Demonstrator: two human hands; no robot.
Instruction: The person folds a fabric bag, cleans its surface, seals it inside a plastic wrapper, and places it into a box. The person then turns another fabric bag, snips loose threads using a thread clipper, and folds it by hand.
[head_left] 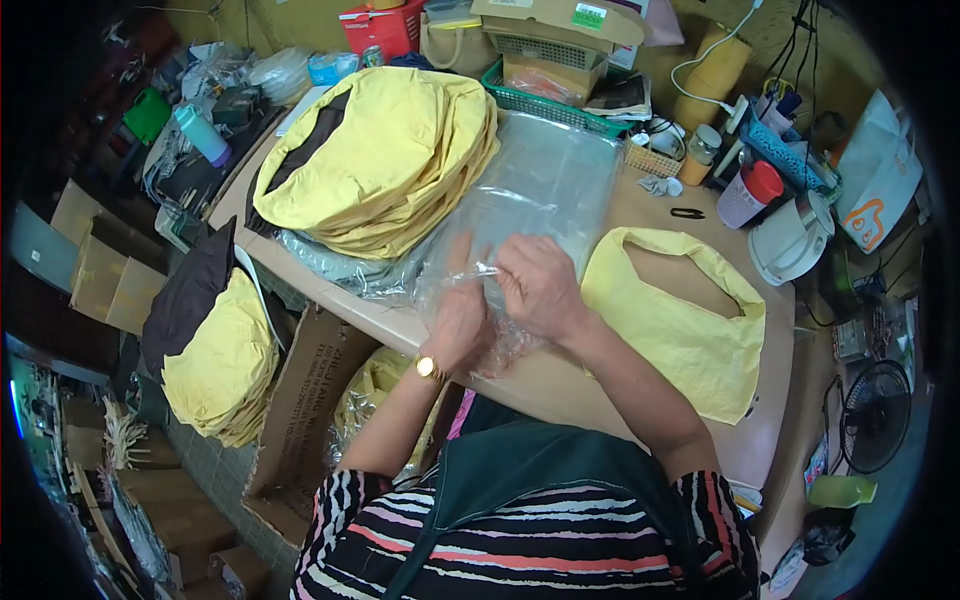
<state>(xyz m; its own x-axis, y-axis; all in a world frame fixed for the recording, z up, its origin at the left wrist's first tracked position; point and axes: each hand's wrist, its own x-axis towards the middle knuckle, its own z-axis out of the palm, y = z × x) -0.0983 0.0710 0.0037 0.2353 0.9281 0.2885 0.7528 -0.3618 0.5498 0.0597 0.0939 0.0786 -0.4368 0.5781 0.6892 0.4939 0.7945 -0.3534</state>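
A thin clear plastic bag [500, 345] is bunched between my two hands over the table's near edge. My right hand [540, 285] is closed, pinching the film near its top. Beside it, my left hand [462, 315] grips the same bag, its fingers pointing up and partly veiled by the film. To the right of my hands lies a yellow cloth bag [670, 345] with a looped handle, flat on the table. Beyond my hands rests a pile of flat clear plastic bags [560, 165]. A tall stack of yellow cloth bags [400, 170] stands to the left.
Below the table's left edge are an open cardboard box [300, 410] and another pile of yellow and dark cloth bags [225, 365]. Along the back stand a green basket [550, 108], a jar [700, 150] and a red-lidded container [750, 190]. Small black snips [687, 213] lie nearby.
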